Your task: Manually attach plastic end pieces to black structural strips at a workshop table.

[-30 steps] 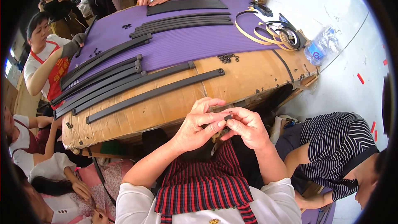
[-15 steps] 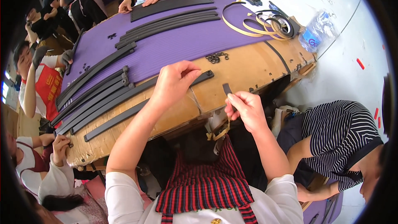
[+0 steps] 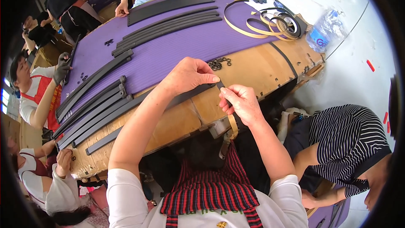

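My right hand (image 3: 241, 103) pinches a narrow black tape strip (image 3: 220, 85) near its upper end, just off the table's near edge. Tan backing (image 3: 232, 126) hangs below that hand. My left hand (image 3: 187, 75) is closed too, its thumb and forefinger meeting at the strip's top end. Beneath my left hand and forearm lies a long flat black bar (image 3: 185, 96), partly covered by them. A cluster of small black rings (image 3: 218, 63) sits just beyond my left fingers.
Several black bars (image 3: 99, 107) lie to the left on the purple mat (image 3: 168, 55) and cardboard. A loose tape coil (image 3: 270, 27) and clear plastic bottle (image 3: 321, 38) stand at far right. Co-workers surround the table; one in stripes (image 3: 350, 143) bends close on my right.
My hands have come together: the left moved right and down to the strip's end, the right slightly left and up. Across the table, a co-worker's hand shifted right off the black panel.
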{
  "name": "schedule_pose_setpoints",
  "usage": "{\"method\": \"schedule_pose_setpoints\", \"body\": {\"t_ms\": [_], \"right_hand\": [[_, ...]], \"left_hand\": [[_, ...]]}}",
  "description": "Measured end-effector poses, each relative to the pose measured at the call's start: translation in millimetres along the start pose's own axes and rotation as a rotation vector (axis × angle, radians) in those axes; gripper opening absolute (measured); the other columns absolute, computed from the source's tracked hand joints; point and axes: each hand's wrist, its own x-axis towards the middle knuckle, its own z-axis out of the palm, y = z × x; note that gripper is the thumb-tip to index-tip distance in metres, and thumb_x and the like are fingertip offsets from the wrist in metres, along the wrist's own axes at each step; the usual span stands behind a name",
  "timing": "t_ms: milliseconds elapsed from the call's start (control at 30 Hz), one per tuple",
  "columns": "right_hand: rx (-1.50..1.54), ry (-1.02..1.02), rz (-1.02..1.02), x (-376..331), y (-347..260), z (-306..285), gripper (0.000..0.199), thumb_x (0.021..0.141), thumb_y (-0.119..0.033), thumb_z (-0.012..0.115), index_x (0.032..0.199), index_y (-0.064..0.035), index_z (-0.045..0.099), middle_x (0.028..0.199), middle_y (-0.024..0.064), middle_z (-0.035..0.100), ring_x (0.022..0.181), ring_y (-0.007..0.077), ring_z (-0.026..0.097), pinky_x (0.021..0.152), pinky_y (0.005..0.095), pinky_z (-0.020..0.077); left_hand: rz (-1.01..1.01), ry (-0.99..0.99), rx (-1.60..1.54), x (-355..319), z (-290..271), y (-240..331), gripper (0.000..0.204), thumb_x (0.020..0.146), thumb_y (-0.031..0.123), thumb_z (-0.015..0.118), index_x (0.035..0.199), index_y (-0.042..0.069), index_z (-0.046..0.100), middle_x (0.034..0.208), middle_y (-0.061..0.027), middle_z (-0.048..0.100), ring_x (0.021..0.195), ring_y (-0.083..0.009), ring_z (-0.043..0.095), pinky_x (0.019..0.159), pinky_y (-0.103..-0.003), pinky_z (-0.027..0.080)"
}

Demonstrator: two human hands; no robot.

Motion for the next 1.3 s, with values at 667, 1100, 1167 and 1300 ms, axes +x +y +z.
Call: {"method": "schedule_pose_setpoints", "body": {"t_ms": [667, 1100, 1167, 1300], "right_hand": [[-0.048, 0.011, 0.093, 8.3, -2.5, 11.8, 0.026, 0.088, -0.020, 0.055, 0.081, 0.0035, 0.060, 0.065, 0.0088, 0.061, 0.053, 0.0119, 0.058, 0.046, 0.0226, 0.0465], [-0.066, 0.048, 0.116, 16.2, -1.8, 17.0, 0.027, 0.088, -0.021, 0.054, 0.075, 0.0020, 0.058, 0.061, 0.0078, 0.059, 0.048, 0.0115, 0.057, 0.039, 0.0212, 0.0413], [-0.061, 0.055, 0.119, 16.2, -0.8, 18.0, 0.027, 0.088, -0.021, 0.054, 0.075, 0.0020, 0.058, 0.060, 0.0077, 0.059, 0.048, 0.0116, 0.056, 0.039, 0.0212, 0.0410], [-0.063, 0.073, 0.113, 16.4, -1.2, 19.2, 0.027, 0.088, -0.020, 0.054, 0.074, 0.0022, 0.058, 0.059, 0.0080, 0.058, 0.046, 0.0119, 0.056, 0.038, 0.0213, 0.0403]], "left_hand": [[0.032, 0.143, 0.215, -1.4, 7.2, -21.6, 0.020, 0.077, 0.019, 0.065, 0.078, -0.001, 0.063, 0.064, -0.0081, 0.059, 0.058, -0.0129, 0.051, 0.056, -0.030, 0.043], [-0.026, 0.066, 0.084, 10.0, 1.2, -28.3, 0.023, 0.077, 0.021, 0.064, 0.078, -0.002, 0.063, 0.063, -0.0051, 0.058, 0.061, -0.0097, 0.050, 0.058, -0.027, 0.043], [-0.027, 0.069, 0.093, 8.5, 1.7, -25.8, 0.022, 0.078, 0.020, 0.064, 0.078, -0.001, 0.063, 0.063, -0.0021, 0.056, 0.061, -0.0080, 0.048, 0.056, -0.025, 0.041], [-0.031, 0.071, 0.133, 10.2, 1.4, -25.1, 0.023, 0.077, 0.021, 0.064, 0.078, -0.002, 0.063, 0.064, -0.0054, 0.058, 0.062, -0.0109, 0.051, 0.059, -0.028, 0.044]]}}
